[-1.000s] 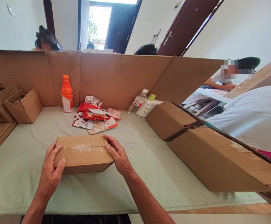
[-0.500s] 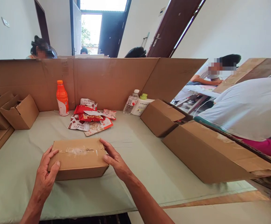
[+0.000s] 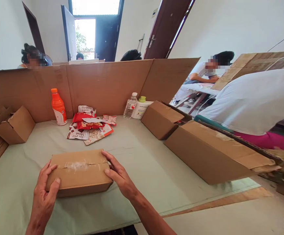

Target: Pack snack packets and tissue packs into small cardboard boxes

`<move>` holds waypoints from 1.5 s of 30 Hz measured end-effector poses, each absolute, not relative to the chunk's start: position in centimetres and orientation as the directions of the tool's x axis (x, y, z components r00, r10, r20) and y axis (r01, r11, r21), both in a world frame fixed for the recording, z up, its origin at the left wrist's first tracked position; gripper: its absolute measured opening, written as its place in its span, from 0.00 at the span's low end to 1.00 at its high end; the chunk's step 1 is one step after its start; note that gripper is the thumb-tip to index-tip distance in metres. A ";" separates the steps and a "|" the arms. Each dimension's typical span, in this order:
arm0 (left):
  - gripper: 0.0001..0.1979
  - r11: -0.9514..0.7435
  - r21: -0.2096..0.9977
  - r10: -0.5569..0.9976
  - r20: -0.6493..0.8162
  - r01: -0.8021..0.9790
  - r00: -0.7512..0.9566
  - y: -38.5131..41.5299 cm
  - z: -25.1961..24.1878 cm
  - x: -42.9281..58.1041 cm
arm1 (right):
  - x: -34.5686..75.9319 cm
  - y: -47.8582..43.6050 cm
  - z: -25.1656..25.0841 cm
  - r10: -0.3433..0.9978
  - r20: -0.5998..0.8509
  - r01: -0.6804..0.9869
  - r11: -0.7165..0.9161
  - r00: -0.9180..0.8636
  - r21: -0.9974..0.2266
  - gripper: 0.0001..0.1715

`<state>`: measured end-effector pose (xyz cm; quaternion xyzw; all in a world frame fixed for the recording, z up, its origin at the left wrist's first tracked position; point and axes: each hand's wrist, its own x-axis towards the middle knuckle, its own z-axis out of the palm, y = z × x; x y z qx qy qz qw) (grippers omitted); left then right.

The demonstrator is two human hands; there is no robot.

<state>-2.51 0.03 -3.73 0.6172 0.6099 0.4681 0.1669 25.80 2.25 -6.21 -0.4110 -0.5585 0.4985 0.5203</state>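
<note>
Two hands, both mine, clamp one small brown cardboard box (image 3: 79, 171) at the lower left-centre of the frame. It lies flat on the pale green cloth of the bench (image 3: 144, 163). My left hand (image 3: 44, 195) wraps the box's left end, fingers curled onto the top edge and thumb on the near face. My right hand (image 3: 118, 174) presses the right end, fingers slightly spread along it. Nothing supports the box from beneath but the bench.

I judge the top seam to be the weak spot. Only a short, crumpled strip of clear tape (image 3: 77, 165) crosses it, and a hard inward squeeze could buckle the flaps or peel that strip. Because I hold the box by pressure from the sides alone, lifting it could let it slip out between my palms. The cloth looks loose and creased, so sliding the box might bunch it. A forward push would run into the heap of red and white snack packets (image 3: 90, 125) in mid-frame. Beyond those, the orange plastic drink bottle (image 3: 58, 107) stands upright at the brown cardboard wall (image 3: 107, 85) and could topple if knocked. The near edge of the bench is close to the box, so a careless pull toward me could tip it off.
</note>
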 end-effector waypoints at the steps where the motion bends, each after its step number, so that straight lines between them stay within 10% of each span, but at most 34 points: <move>1: 0.21 -0.209 0.775 0.908 0.380 0.597 -0.175 -0.1 -3.8 -2.2 | 25.9 1.8 -6.4 0.978 0.184 -0.043 0.180 -0.096 -0.983 0.36; 26: 0.23 -0.278 0.680 0.954 0.278 0.679 0.112 -1.8 -2.5 -2.1 | 30.3 2.2 -5.4 0.983 0.175 -0.031 0.174 -0.058 -0.984 0.32; 37: 0.34 -0.695 0.509 0.635 0.104 0.507 0.765 16.5 -0.3 15.2 | 44.3 3.3 -6.9 0.823 0.151 0.085 0.124 0.548 -0.989 0.36; 45: 0.20 -0.808 0.378 0.525 0.115 0.452 0.843 31.6 2.0 33.3 | 50.2 10.9 -7.4 0.603 0.241 0.189 0.150 0.761 -0.970 0.44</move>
